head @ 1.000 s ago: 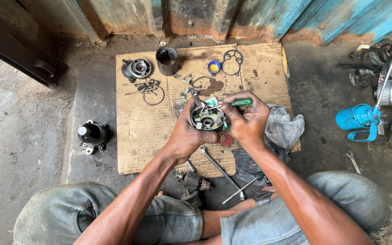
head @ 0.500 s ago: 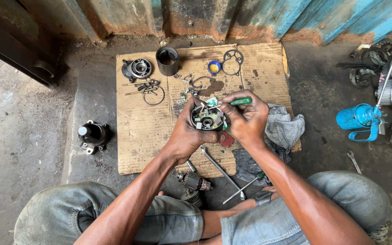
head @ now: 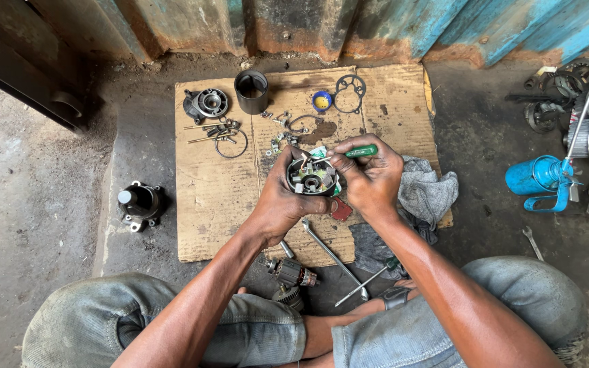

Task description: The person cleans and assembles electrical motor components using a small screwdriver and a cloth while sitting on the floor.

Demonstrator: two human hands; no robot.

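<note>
Now we're holding a round motor part (head: 311,177) over the cardboard (head: 206,204), near its middle.
Our left hand (head: 277,204) is wrapped round the part from below; our right hand (head: 369,180) grips a green-handled screwdriver (head: 359,151), tip at the part's top. Black cylinder (head: 251,91) & blue cap (head: 322,101) sit by the cardboard's far edge; grey rag (head: 427,194) at its right edge, wrench (head: 332,255) at the near edge.
</note>
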